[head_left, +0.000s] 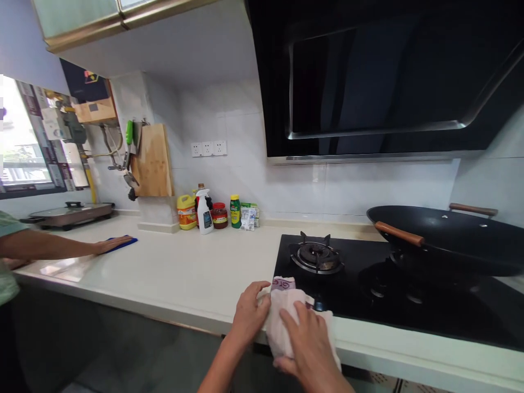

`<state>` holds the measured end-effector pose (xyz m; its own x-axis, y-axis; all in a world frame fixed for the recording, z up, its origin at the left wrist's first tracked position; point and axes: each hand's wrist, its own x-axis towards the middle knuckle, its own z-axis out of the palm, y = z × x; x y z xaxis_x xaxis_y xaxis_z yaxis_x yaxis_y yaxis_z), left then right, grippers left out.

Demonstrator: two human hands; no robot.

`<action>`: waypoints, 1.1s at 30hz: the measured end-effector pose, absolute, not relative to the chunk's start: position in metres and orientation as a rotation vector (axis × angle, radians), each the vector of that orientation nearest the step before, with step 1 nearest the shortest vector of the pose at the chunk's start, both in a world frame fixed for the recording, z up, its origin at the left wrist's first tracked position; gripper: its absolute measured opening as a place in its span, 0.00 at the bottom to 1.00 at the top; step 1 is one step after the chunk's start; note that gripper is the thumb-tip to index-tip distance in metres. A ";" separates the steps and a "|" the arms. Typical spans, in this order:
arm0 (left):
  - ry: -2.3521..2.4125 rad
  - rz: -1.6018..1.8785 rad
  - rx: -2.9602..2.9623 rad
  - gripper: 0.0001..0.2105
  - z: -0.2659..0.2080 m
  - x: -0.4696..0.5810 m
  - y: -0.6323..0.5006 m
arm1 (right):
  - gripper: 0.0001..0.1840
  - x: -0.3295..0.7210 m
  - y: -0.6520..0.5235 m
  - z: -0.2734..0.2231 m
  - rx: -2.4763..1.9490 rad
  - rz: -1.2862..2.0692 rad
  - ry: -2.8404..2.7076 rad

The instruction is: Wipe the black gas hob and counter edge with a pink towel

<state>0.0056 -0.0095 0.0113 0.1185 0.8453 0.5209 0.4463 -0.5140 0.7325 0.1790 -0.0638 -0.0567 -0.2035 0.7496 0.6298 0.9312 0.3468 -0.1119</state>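
A pale pink cloth [282, 316], bunched and with a printed corner, lies over the counter's front edge by the stove's near left corner. My right hand [309, 338] grips it, fingers over the top and thumb underneath. At the cloth's left side is my left hand [250, 310], its fingers curved and apart; whether the fingertips touch the fabric is hard to tell. Just beyond both hands is the black gas stove [347, 297], with a bare left burner [317, 256]. A large black wok [446, 234] with wooden handles sits over the right side.
At left, another person's hand [114, 244] presses a blue cloth [123, 244] on the white counter [196, 273]. A spray bottle [204, 213], jars and a green bottle [234, 212] line the wall. An electric griddle [73, 214] stands far left. The range hood [376, 82] hangs overhead.
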 end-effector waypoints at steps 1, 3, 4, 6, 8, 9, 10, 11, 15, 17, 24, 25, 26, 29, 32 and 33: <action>1.233 1.385 2.027 0.14 0.008 0.009 -0.002 | 0.53 0.167 -0.061 -0.054 -1.458 -0.406 -2.039; 1.186 1.399 2.011 0.14 0.003 0.013 0.008 | 0.53 0.149 -0.055 -0.051 -1.429 -0.414 -2.071; 1.185 1.401 1.965 0.14 0.001 0.014 0.011 | 0.52 0.144 -0.053 -0.052 -1.404 -0.414 -2.074; 1.222 1.382 1.850 0.15 -0.002 0.011 0.015 | 0.47 0.142 -0.053 -0.056 -1.352 -0.420 -2.047; 1.252 1.362 1.777 0.16 -0.002 0.006 0.015 | 0.43 0.148 -0.056 -0.061 -1.298 -0.426 -2.014; 1.261 1.362 1.760 0.16 -0.002 0.003 0.016 | 0.41 0.153 -0.059 -0.063 -1.285 -0.427 -1.992; 1.267 1.363 1.754 0.16 -0.002 0.001 0.016 | 0.40 0.159 -0.061 -0.064 -1.276 -0.427 -1.975; 1.277 1.367 1.753 0.17 -0.003 0.000 0.016 | 0.39 0.166 -0.064 -0.065 -1.270 -0.426 -1.964; 1.343 1.394 1.817 0.16 -0.007 0.001 0.015 | 0.36 0.215 -0.074 -0.069 -1.248 -0.482 -1.976; 1.365 1.405 1.896 0.15 -0.010 0.004 0.015 | 0.34 0.251 -0.081 -0.076 -1.296 -0.509 -1.990; 1.440 1.301 2.213 0.11 -0.009 0.013 0.007 | 0.31 0.394 -0.121 -0.096 -1.763 -0.339 -1.728; 1.456 1.278 2.227 0.11 -0.008 0.014 0.006 | 0.30 0.408 -0.126 -0.095 -1.792 -0.307 -1.698; 1.473 1.261 2.234 0.11 -0.008 0.014 0.005 | 0.30 0.420 -0.130 -0.095 -1.809 -0.277 -1.678; 1.506 1.233 2.246 0.11 -0.007 0.015 0.004 | 0.26 0.430 -0.130 -0.090 -1.831 -0.221 -1.641; 1.541 1.208 2.275 0.10 -0.007 0.017 0.004 | 0.24 0.403 -0.118 -0.084 -1.849 -0.255 -1.530; 1.555 1.198 2.289 0.10 -0.007 0.017 0.004 | 0.23 0.387 -0.112 -0.080 -1.852 -0.272 -1.492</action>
<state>0.0173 0.0045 -0.0075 0.1559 0.8297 0.5361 0.7297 -0.4625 0.5036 0.3865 -0.1122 -0.0804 0.3042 0.7583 0.5766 0.9130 -0.0595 -0.4035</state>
